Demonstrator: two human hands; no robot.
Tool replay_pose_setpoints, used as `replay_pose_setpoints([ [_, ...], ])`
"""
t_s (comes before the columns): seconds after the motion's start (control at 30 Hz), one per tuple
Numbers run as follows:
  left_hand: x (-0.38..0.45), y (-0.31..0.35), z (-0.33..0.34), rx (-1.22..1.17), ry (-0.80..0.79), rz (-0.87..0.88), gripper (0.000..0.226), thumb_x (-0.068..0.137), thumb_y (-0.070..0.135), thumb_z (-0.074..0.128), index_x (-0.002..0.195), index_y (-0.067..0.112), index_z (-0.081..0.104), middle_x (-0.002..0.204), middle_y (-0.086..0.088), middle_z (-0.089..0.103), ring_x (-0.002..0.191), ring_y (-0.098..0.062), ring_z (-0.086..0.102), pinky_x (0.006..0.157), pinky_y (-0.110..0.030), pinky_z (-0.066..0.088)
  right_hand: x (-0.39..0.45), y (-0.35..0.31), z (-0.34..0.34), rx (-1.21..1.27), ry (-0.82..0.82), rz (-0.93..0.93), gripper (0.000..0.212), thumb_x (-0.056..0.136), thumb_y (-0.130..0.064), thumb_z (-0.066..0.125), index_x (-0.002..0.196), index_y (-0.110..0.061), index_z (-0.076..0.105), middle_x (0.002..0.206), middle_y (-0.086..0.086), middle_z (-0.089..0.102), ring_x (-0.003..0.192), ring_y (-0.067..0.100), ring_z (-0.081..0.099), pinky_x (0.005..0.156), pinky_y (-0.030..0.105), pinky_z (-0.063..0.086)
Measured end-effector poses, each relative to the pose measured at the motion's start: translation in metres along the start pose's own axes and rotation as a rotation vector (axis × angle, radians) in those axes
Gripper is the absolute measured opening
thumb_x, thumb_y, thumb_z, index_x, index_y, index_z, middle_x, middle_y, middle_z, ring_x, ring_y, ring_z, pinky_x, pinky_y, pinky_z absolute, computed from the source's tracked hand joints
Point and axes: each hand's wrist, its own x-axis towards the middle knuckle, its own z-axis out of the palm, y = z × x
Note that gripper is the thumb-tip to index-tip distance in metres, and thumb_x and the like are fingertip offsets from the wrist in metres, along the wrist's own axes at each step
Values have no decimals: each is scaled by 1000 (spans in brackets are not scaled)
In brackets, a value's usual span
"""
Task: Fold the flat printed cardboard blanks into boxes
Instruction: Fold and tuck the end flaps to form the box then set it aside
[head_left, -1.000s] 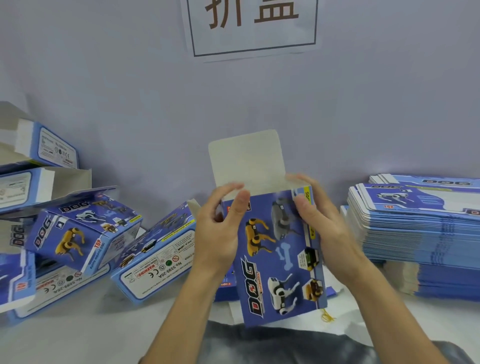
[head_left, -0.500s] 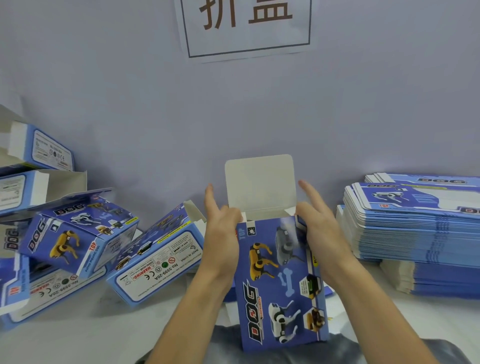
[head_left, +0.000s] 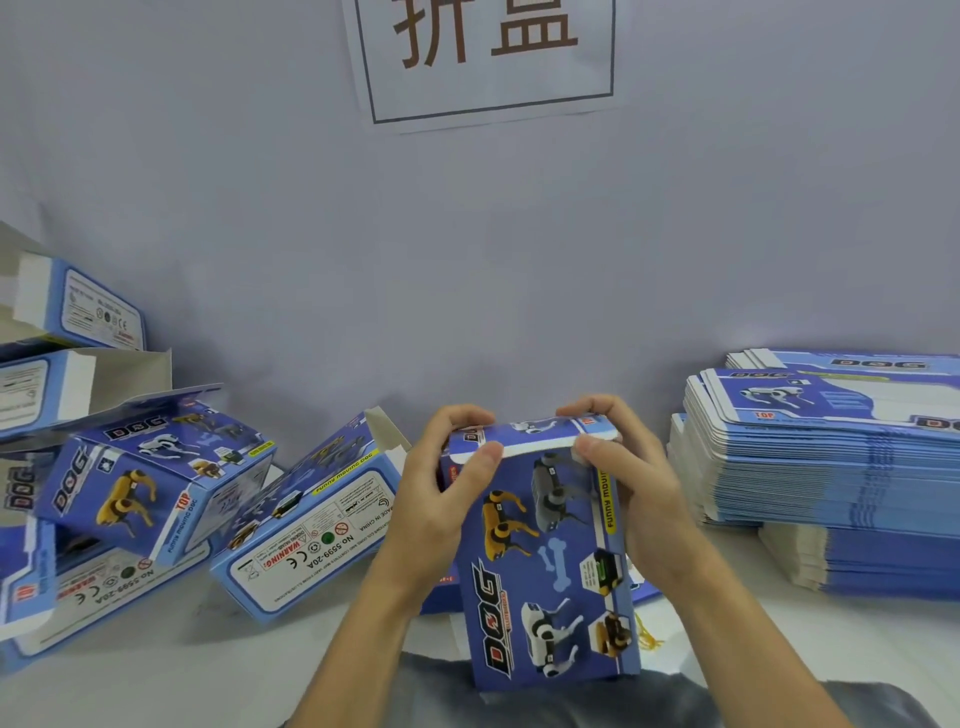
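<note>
Both hands clamp the top of the box (head_left: 545, 551): the left hand (head_left: 441, 499) and right hand (head_left: 631, 480) curl over its upper corners, thumbs on the printed front. Half a second ago the plain lid flap stood upright; now it lies folded down over the opening, so this end looks nearly closed. Finished boxes (head_left: 306, 509) lie left on the surface (head_left: 156, 670), and the stack of flat blanks (head_left: 831, 457) waits right.
</note>
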Motion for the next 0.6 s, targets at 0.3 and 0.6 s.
replay_pose_setpoints([
  [0.3, 5, 10, -15, 79, -81, -46, 39, 75, 50, 70, 112, 35, 66, 123, 14, 67, 107, -22, 71, 68, -35, 63, 4, 7, -13, 9, -28, -2, 36, 82, -21, 68, 115, -15, 57, 113, 16, 69, 99, 38, 70, 71, 43, 62],
  [0.6, 1, 8, -25, 318, -461, -455, 72, 73, 30, 83, 133, 36, 44, 115, 14, 72, 109, -9, 69, 90, -30, 59, 7, 1, -26, 282, 346, -19, 36, 100, -47, 44, 135, -42, 55, 134, 9, 61, 121, 31, 62, 103, 55, 46],
])
